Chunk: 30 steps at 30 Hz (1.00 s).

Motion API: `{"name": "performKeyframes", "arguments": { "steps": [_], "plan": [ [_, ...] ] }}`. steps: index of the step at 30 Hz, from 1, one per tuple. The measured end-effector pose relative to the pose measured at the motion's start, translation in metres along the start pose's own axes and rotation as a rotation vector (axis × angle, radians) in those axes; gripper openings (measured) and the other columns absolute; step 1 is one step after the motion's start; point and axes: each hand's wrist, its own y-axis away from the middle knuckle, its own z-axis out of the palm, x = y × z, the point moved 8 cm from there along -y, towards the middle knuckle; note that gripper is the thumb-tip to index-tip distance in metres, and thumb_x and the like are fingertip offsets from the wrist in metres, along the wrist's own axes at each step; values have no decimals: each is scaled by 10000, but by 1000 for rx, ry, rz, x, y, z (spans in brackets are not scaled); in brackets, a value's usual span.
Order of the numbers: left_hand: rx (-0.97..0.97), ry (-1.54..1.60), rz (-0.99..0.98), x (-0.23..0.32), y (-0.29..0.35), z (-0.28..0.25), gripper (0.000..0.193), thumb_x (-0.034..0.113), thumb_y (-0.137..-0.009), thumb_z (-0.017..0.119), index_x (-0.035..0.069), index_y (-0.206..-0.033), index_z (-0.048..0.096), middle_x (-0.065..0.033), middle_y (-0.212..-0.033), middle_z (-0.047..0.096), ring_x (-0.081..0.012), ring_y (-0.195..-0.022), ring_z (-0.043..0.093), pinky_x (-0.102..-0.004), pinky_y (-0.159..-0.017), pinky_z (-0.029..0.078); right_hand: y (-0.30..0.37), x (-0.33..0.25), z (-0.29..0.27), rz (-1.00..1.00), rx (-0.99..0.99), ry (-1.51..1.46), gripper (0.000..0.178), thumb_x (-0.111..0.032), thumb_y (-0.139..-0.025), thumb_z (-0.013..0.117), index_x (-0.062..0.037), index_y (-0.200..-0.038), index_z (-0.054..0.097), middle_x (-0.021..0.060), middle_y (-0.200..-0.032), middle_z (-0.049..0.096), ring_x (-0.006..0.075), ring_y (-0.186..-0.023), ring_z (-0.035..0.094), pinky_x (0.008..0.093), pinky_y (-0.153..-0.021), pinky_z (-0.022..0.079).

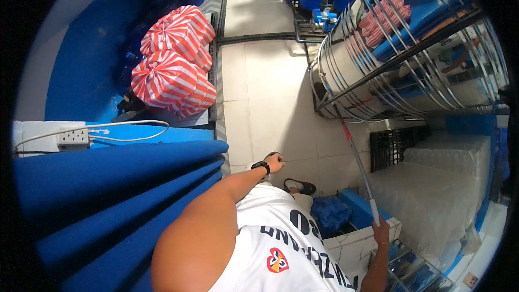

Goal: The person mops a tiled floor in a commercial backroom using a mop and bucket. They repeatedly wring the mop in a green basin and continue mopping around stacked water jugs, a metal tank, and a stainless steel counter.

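Observation:
My right hand (381, 231) is wrapped round the pale grey grip of a long pole (357, 157) at the lower right. The pole is grey with a red section and slants up and to the left; its far end reaches under the wire rack (378, 59), where I cannot make out what it carries. My left hand (276, 163) hangs over the tiled floor, near my feet, with a black watch (261, 166) on the wrist. Its fingers are loosely bent and apart, and I see nothing in them.
Red-and-white striped bags (175, 70) sit at the left, beyond a blue partition (124, 184) and a power outlet strip (73, 138). On the right are a black crate (397, 143) and clear plastic-wrapped stacks (432, 184). A blue pump (324, 20) and pipes stand ahead.

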Motion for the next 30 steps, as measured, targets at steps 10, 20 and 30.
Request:
{"name": "performKeyframes", "arguments": {
  "steps": [10, 20, 30],
  "plan": [
    [-106, -123, -33, 4, 19, 7, 529, 353, -901, 682, 69, -1341, 605, -203, -1323, 650, -352, -1248, 606, -438, -1072, 464, -165, -53, 155, -344, 42, -101, 306, -237, -951, 678, -21, -1168, 658, 36, -763, 598, 137, -584, 542, 310, -522, 432],
    [-98, -218, 51, 24, 6, 11, 507, 364, -884, 688, 83, -1303, 643, -211, -1249, 690, -360, -1184, 648, -442, -1030, 497, -115, -138, 197, 346, -85, -1085, 164, -254, -1005, 629, -93, -1005, 599, -35, -664, 508, 70, -447, 421, 251, -401, 322],
    [-125, -134, 24, 3, -4, -6, 531, 363, -876, 696, 76, -1317, 631, -207, -1241, 692, -353, -1179, 647, -438, -1024, 499, 95, -91, 159, 472, -104, -931, 178, -225, -997, 641, -56, -945, 623, -26, -650, 504, 66, -496, 448, 256, -416, 331]
  ]
}}
